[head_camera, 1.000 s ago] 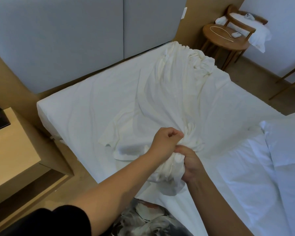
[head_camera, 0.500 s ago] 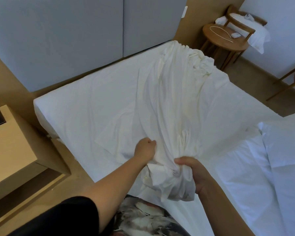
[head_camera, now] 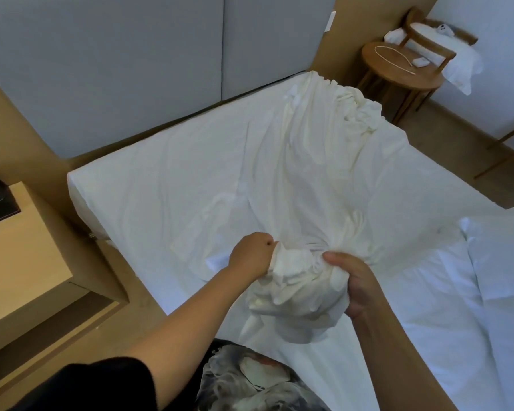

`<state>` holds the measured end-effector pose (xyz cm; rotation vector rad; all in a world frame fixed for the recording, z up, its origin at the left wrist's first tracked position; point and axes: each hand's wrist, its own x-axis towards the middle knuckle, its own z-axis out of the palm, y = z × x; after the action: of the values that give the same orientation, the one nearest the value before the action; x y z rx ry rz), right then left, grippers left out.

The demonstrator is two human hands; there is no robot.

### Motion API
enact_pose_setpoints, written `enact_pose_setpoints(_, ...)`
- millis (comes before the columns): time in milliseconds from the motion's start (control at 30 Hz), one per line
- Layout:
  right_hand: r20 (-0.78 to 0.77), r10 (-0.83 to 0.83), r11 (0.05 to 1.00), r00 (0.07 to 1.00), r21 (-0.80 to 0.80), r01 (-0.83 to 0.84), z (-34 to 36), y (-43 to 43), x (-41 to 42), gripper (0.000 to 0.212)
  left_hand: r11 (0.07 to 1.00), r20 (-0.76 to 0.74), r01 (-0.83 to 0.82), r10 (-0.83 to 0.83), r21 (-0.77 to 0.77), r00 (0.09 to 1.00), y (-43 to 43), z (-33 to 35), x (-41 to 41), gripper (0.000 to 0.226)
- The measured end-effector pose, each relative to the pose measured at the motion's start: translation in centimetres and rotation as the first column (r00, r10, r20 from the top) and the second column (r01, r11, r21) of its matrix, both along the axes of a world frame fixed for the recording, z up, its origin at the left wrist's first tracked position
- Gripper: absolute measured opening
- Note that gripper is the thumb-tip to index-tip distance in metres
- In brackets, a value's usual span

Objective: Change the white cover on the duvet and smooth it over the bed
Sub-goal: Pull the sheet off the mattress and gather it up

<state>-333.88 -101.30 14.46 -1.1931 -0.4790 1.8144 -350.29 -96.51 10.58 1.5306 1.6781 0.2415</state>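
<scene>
- Since 1 second earlier the 2 hands had drawn apart; they had been touching at the gathered cloth, and now a bunched wad of it sat between them.
- The left hand (head_camera: 251, 255) was clenched in a fist round a fold of the white cover (head_camera: 315, 161); its knuckles faced up and away.
- The right hand (head_camera: 353, 283) gripped the wad from the other side; the thumb lay on top and the fingers curled underneath, out of sight.
- The cover ran in a long crumpled band from the hands across the bed (head_camera: 161, 179) to its far corner by the grey headboard (head_camera: 131, 54); its near end hung in a loose bundle just over the bed's near edge.
- White bedding (head_camera: 457, 292) lay flat on the right, beside the right forearm.
- A wooden nightstand (head_camera: 18, 247) stood to the left of the bed; a round wooden table (head_camera: 398, 75) with a white cable (head_camera: 393, 56) on it stood past the far corner, with a chair (head_camera: 431, 47) holding white cloth behind it.
</scene>
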Motion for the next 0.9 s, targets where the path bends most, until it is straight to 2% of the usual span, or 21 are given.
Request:
enact_pose_setpoints(33,0.018,-0.002,1.0,1.0,0.007,0.002,-0.1,0.1,0.2,0.018,0.999,-0.019,0.033,-0.033,-0.006,0.999,0.0,-0.2,0.1,0.025)
enact_pose_setpoints(100,0.066,0.04,0.999,0.997,-0.007,-0.039,0.0,0.1,0.4,0.014,0.998,-0.041,0.065,-0.064,0.007,0.997,0.0,0.0,0.3,0.027)
enact_pose_setpoints(200,0.205,0.171,0.985,0.964,-0.045,-0.165,-0.1,-0.3,0.1,0.031,0.992,0.199,-0.111,0.096,0.066,0.975,0.2,0.9,-0.2,0.037)
enact_pose_setpoints(267,0.242,0.233,0.972,0.942,-0.088,-0.218,-0.7,-1.0,-0.3,0.045,0.966,0.396,-0.247,0.196,0.081,0.897,0.5,2.1,-0.7,0.038)
enact_pose_setpoints(367,0.05,0.268,0.948,0.962,-0.191,-0.254,-1.1,-1.9,-1.0,0.052,0.945,0.695,-0.326,0.257,-0.034,0.672,0.2,4.2,0.0,0.039)
enact_pose_setpoints(400,-0.042,0.224,0.955,0.974,-0.188,-0.228,-1.4,-1.9,-1.1,0.055,0.946,0.747,-0.311,0.273,-0.094,0.606,-0.3,4.4,0.8,0.035)
enact_pose_setpoints(433,-0.135,0.153,0.969,0.979,-0.174,-0.176,-1.5,-2.0,-1.0,0.062,0.951,0.765,-0.278,0.279,-0.136,0.58,-0.9,4.4,1.7,0.03)
enact_pose_setpoints(467,-0.198,0.083,0.982,0.977,-0.148,-0.113,-1.7,-2.0,-0.9,0.069,0.961,0.747,-0.237,0.262,-0.144,0.61,-1.6,4.1,2.5,0.027)
enact_pose_setpoints(500,-0.228,0.037,0.987,0.973,-0.146,-0.072,-1.6,-1.9,-0.9,0.074,0.973,0.702,-0.199,0.223,-0.118,0.677,-2.2,3.7,3.3,0.028)
enact_pose_setpoints(567,-0.138,0.065,0.982,0.988,-0.166,-0.088,-1.6,-2.1,-0.9,0.07,0.987,0.615,-0.156,0.153,-0.048,0.774,-2.9,2.8,4.3,0.034)
enact_pose_setpoints(633,0.034,0.135,0.979,0.99,-0.159,-0.128,-1.6,-2.3,-0.9,0.047,0.986,0.609,-0.159,0.152,-0.042,0.779,-3.1,2.2,4.3,0.037)
enact_pose_setpoints(667,0.114,0.119,0.986,0.986,-0.131,-0.103,-1.9,-2.1,-0.7,0.037,0.986,0.608,-0.157,0.155,-0.052,0.779,-3.1,2.1,4.1,0.038)
enact_pose_setpoints(767,0.227,-0.049,0.998,0.973,-0.032,0.058,-1.6,-1.3,0.1,0.013,0.986,0.571,-0.133,0.168,-0.103,0.804,-3.1,1.5,3.5,0.038)
enact_pose_setpoints(833,0.252,-0.097,0.995,0.963,0.004,0.099,-1.3,-0.6,1.0,0.015,0.984,0.539,-0.107,0.166,-0.14,0.826,-3.1,1.4,3.2,0.037)
enact_pose_setpoints(900,0.262,-0.016,1.0,0.965,-0.017,0.021,-0.8,-0.4,1.1,0.013,0.992,0.501,-0.035,0.091,-0.121,0.86,-3.0,1.4,2.9,0.038)
